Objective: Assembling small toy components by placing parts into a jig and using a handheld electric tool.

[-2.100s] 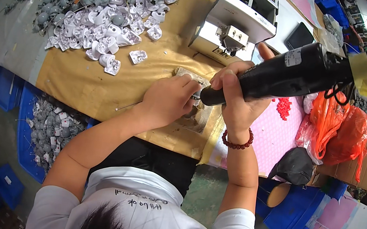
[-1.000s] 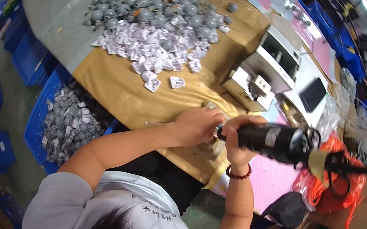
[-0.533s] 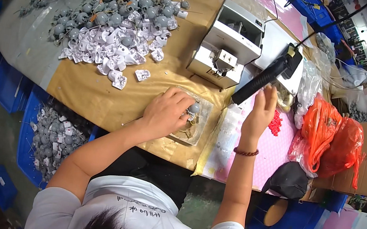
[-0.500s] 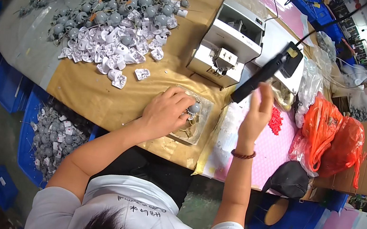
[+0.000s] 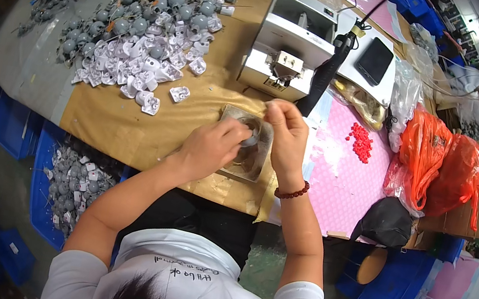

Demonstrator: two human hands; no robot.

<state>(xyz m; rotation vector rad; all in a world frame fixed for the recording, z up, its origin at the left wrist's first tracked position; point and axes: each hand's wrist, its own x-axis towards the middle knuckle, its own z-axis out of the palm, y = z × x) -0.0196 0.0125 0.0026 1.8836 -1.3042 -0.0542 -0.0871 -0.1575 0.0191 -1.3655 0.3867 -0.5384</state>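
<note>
My left hand (image 5: 209, 148) is closed, its fingertips on a grey ball-shaped part (image 5: 250, 139). That part sits in the round hollow of a square fixture block (image 5: 257, 163) on the table. My right hand (image 5: 289, 137) is raised just right of the block, with fingers curled and thumb and forefinger pressed together. What they pinch, if anything, is too small to make out. A black pen-shaped power screwdriver (image 5: 329, 70) hangs on its cord just beyond my right hand, apart from it. A white and grey box-shaped machine (image 5: 294, 39) stands behind the block.
White plastic housings (image 5: 130, 66) and grey balls with wires (image 5: 178, 5) are heaped at the left. At right are small red pieces (image 5: 361, 142), a black phone (image 5: 375, 61), red plastic bags (image 5: 422, 160) and a black pouch (image 5: 386, 221). A blue crate (image 5: 42, 206) of parts stands below the table's edge.
My right hand has moved left from beside the screwdriver to near the block, and its fingers have curled in. The screwdriver has swung more upright. My left hand stays at the grey ball-shaped part.
</note>
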